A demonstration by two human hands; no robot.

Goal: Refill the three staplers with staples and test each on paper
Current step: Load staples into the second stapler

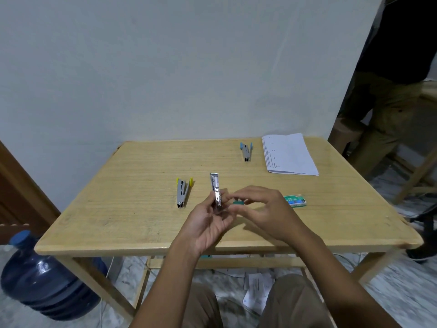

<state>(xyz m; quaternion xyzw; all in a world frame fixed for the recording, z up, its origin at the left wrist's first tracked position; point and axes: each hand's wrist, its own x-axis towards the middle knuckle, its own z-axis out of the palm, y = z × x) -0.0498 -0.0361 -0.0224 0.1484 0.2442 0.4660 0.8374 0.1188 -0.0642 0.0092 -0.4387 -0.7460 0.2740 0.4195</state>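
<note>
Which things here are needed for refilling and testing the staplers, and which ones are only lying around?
Needed: silver stapler in the left hand, yellow stapler, blue stapler, staple box, paper sheets.
Lying around: water bottle, papers on the floor.

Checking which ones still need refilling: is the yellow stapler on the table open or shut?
Open. The yellow stapler lies on the table, its two arms splayed in a V.

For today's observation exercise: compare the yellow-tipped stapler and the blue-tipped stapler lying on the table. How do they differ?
The yellow-tipped stapler has yellow plastic ends; the blue-tipped stapler has blue ones. The yellow-tipped stapler lies close to the person's left hand; the blue-tipped stapler lies farther back, beside the paper. Both lie on the table spread open in a V, untouched.
</note>
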